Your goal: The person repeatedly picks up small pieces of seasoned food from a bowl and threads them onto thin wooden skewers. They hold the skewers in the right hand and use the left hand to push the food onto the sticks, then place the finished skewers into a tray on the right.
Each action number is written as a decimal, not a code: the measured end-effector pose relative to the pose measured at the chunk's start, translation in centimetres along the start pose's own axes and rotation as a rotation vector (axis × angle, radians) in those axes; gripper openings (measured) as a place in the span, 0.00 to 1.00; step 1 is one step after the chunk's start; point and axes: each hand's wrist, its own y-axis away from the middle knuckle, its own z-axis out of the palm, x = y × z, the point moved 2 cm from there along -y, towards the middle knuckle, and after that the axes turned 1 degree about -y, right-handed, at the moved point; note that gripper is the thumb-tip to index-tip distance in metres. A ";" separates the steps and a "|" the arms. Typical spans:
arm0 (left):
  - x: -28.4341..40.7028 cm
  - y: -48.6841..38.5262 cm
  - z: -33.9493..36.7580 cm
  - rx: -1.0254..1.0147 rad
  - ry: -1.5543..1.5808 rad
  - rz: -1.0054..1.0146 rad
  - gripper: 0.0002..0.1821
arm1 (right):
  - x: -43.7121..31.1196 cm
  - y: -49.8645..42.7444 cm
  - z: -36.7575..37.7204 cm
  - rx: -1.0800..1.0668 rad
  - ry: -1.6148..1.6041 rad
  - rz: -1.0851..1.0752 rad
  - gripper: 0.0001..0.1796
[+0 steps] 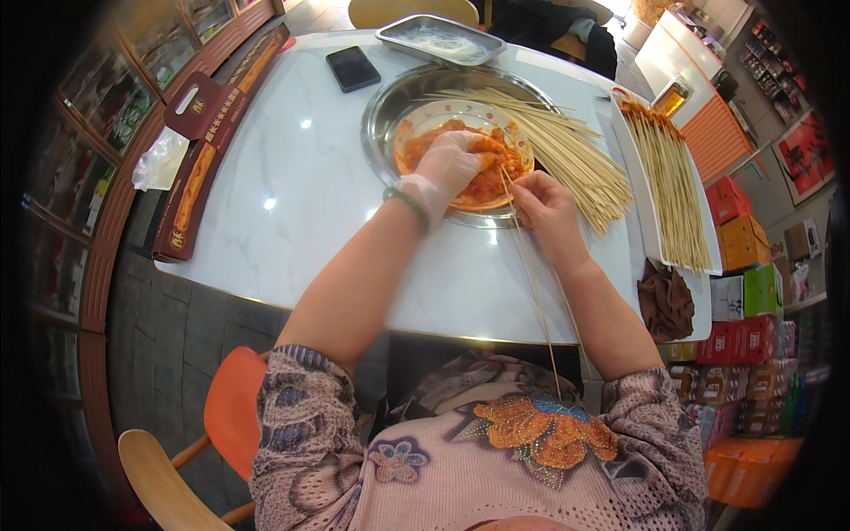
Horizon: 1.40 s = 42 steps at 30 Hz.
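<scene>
My left hand [458, 159], in a clear plastic glove smeared with orange-red sauce, reaches into a patterned plate [413, 119]. Its fingers close around some sauce-coated food [425, 143], perhaps meat, by the tips of thin bamboo skewers [528, 249]. Bare, my right hand [546, 202] pinches these skewers just right of the plate; their long ends run down toward my lap. Under the plate is a round steel basin [378, 123]. A large bundle of bare bamboo skewers [571, 159] lies across the basin's right side, beyond my right hand. Exactly what my left fingers grip is partly hidden.
A white tray [647, 199] of loaded skewers [671, 179] stands at the right, with a brown cloth [665, 302] nearby. Farther back are a phone [353, 68] and a steel tray [441, 41]. A long printed carton [192, 192] lines the left edge. An orange chair [232, 405] stands below.
</scene>
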 end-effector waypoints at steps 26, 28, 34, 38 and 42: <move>-0.8 0.2 1.4 0.125 -0.392 0.453 0.15 | 1.2 -1.3 -0.1 0.127 -0.002 -0.093 0.04; -1.0 -0.2 1.8 0.183 -0.170 0.365 0.16 | 1.0 -1.4 -0.3 0.160 -0.037 -0.084 0.06; -0.3 0.1 1.2 -0.021 0.226 0.008 0.15 | 0.9 -1.5 0.0 0.168 -0.191 -0.115 0.05; 0.7 1.1 1.3 -0.125 0.441 -0.040 0.14 | 0.8 -1.4 0.5 0.100 -0.182 -0.125 0.04; 1.1 1.2 1.0 -0.111 0.499 -0.094 0.14 | 0.4 -0.7 0.7 0.087 -0.172 -0.045 0.06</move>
